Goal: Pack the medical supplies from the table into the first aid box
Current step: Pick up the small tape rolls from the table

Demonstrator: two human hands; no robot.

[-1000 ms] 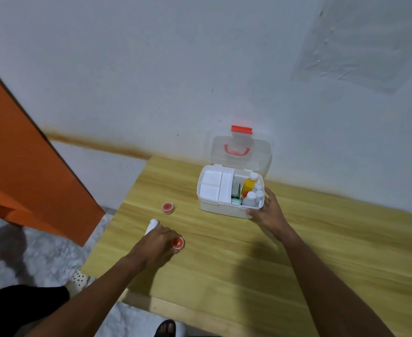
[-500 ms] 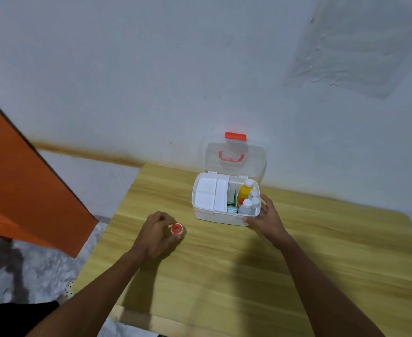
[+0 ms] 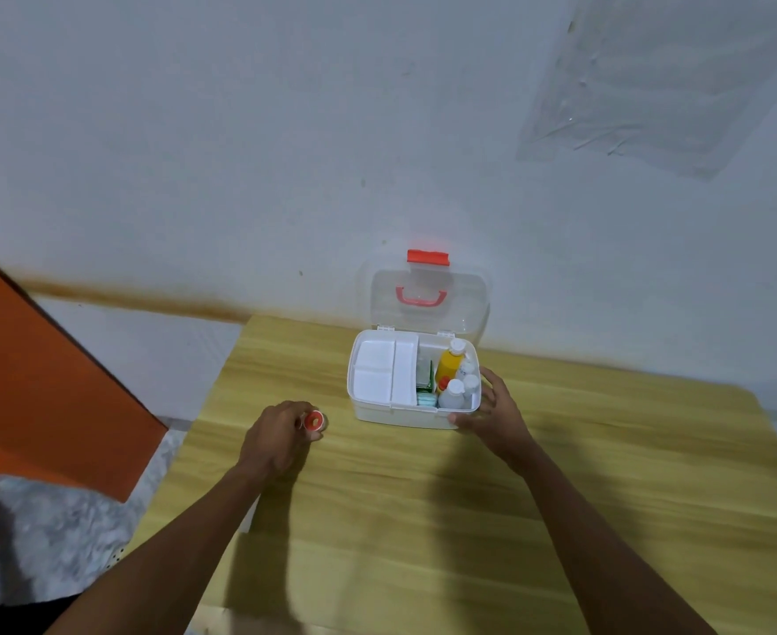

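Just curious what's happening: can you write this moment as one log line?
left hand: holds small red roll, left of box | right hand: touches box's front right corner | lid: open | bottles: inside box

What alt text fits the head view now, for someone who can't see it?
The person's left hand holds a small red-and-white roll over the wooden table, left of the open white first aid box. The right hand rests against the box's right front corner; a yellow bottle and white bottles stand inside on the right.
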